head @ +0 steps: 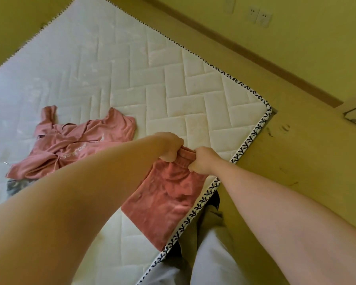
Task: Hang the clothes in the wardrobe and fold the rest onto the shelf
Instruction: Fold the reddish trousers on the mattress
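My left grip and right grip both curl tight round the top edge of the folded pink garment, which lies by the mattress edge at 5 o'clock. A crumpled pink top sprawls at its 9 o'clock.

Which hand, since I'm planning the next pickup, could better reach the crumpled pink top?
Probably left: the left hand is nearer the pink top; the right hand is farther off. Both grip the pink garment.
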`<state>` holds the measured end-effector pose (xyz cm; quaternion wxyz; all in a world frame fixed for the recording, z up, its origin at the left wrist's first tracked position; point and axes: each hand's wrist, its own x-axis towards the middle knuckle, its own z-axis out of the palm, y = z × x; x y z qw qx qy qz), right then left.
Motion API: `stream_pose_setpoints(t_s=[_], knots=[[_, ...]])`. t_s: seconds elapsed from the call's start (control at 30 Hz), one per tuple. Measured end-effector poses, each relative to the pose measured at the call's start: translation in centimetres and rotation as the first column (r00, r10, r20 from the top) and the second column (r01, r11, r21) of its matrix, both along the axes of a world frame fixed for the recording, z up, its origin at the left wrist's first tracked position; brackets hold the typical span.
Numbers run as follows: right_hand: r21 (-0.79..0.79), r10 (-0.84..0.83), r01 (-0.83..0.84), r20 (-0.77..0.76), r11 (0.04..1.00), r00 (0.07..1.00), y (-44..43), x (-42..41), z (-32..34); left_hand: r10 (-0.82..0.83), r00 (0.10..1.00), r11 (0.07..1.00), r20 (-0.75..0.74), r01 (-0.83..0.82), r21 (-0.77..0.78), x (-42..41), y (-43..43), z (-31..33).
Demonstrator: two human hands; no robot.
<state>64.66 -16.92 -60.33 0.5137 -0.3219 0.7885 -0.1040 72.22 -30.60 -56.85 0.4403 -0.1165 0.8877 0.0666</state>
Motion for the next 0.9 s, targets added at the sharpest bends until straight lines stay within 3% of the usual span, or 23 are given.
stream_pose_setpoints(t_s=[0.23,0.43,0.53,0.67,0.77,0.9], knots=[[-0.16,-0.019,-0.029,-0.286,0.987,0.958,-3.0,-1.6,12.3,0.031,0.946,0.991,-0.324,-0.073,-0.116,-0.8,-2.9,12.2],[-0.277,-0.107,-0.096,-0.634,0.956,0.766,-3.4,-2.7,23.4,-0.008,0.758,0.975,-0.652,-0.139,-0.173,-1.4,-4.1,21.1],[-0.307,-0.129,-0.169,-0.75,0.937,0.649,-2.9,-1.8,24.7,-0.048,0.655,0.972,-0.754,-0.143,-0.185,0.0,-3.9,21.7],[-0.291,-0.131,-0.232,-0.838,0.928,0.529,-2.5,0.1,21.1,-0.095,0.546,0.97,-0.832,-0.136,-0.199,2.5,-3.5,17.8],[-0.244,-0.084,-0.254,-0.856,0.936,0.511,-1.5,2.3,16.4,-0.039,0.59,0.976,-0.807,-0.15,-0.157,4.7,-2.5,12.2],[-0.064,0.132,-0.277,-0.763,0.959,0.632,0.2,4.8,8.3,0.046,0.77,0.988,-0.636,-0.13,-0.086,7.8,-0.2,4.4]])
